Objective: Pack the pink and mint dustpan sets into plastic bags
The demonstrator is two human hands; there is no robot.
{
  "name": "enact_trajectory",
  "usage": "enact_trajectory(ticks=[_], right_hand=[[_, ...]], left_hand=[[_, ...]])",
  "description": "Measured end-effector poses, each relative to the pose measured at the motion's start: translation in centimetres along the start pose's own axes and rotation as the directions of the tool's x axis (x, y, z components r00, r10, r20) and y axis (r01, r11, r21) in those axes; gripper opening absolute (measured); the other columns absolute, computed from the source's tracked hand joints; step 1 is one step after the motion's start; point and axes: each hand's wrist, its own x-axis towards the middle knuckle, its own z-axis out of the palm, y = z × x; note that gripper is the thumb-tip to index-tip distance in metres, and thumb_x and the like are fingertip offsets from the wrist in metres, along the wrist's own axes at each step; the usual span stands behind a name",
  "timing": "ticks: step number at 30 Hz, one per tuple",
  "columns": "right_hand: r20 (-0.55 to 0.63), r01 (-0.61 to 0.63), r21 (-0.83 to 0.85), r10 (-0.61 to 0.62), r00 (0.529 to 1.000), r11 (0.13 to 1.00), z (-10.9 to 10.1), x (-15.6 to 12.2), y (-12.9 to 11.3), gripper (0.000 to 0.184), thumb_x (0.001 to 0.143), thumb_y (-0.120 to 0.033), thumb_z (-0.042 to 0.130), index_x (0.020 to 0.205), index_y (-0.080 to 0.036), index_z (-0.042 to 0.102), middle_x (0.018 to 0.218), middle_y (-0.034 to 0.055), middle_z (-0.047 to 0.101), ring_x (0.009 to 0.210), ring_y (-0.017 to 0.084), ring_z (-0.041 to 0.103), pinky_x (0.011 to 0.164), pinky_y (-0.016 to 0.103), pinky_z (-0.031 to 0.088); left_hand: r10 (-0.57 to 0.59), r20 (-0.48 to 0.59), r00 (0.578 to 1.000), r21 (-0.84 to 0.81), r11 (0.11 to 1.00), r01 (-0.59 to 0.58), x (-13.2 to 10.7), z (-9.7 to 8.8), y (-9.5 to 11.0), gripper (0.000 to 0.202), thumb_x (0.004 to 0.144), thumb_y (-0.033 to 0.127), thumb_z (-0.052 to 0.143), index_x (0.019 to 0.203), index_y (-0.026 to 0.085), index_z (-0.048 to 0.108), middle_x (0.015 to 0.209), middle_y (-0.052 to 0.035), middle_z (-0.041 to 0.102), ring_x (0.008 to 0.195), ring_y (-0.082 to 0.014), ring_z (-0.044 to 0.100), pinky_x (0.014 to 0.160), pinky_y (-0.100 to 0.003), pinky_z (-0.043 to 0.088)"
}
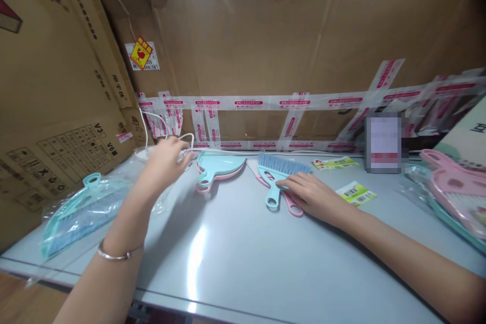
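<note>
My left hand (166,160) reaches to the back left of the grey table (235,258). Its fingers curl loosely over clear plastic film and a white cable (188,137); I cannot make out a firm grip. My right hand (309,193) lies flat with fingers stretched, touching the handles of a teal brush (278,172) and a pink brush (292,206) beneath it. Between the hands lie a teal dustpan (220,165) stacked on a pink one.
A bagged teal brush and dustpan set (81,212) lies at the left edge. Pink and teal sets (455,187) are piled at the right. Two printed label cards (356,193) lie behind my right hand. Taped cardboard walls (266,35) enclose the back and left.
</note>
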Motion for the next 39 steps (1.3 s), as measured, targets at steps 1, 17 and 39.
enact_trajectory(ticks=[1,17,39], right_hand=[[-0.002,-0.003,0.004,0.003,1.000,1.000,0.0,0.0,0.1,0.026,0.090,-0.015,0.040,0.105,-0.019,0.060,0.088,0.0070,0.064,0.080,0.020,0.055,0.066,0.031,0.041],[-0.386,-0.135,-0.024,0.115,0.915,0.991,-2.0,0.0,0.7,0.020,0.089,-0.015,0.043,0.098,-0.021,0.060,0.085,0.0072,0.062,0.080,0.022,0.053,0.073,0.037,0.042],[-0.668,0.066,0.738,0.713,0.214,0.671,-5.5,1.0,0.5,0.039,0.067,-0.054,0.069,0.083,-0.021,0.054,0.067,-0.0016,0.053,0.054,0.011,0.047,0.052,0.026,0.039]], left_hand=[[0.093,0.176,0.980,-0.090,0.993,-0.078,-0.1,-0.1,1.4,0.031,0.085,0.041,0.043,0.092,0.018,0.063,0.095,-0.0117,0.063,0.086,-0.0254,0.059,0.072,-0.035,0.045],[-0.211,-0.086,0.974,-0.433,0.888,0.155,-0.2,-2.1,3.2,0.025,0.079,0.044,0.056,0.075,0.019,0.055,0.072,-0.0004,0.061,0.061,-0.0148,0.054,0.055,-0.025,0.038],[0.030,0.280,0.960,-0.953,-0.111,0.282,-1.1,0.5,8.2,0.043,0.079,0.048,0.060,0.114,0.023,0.059,0.106,-0.0083,0.068,0.091,-0.0229,0.066,0.066,-0.028,0.055]])
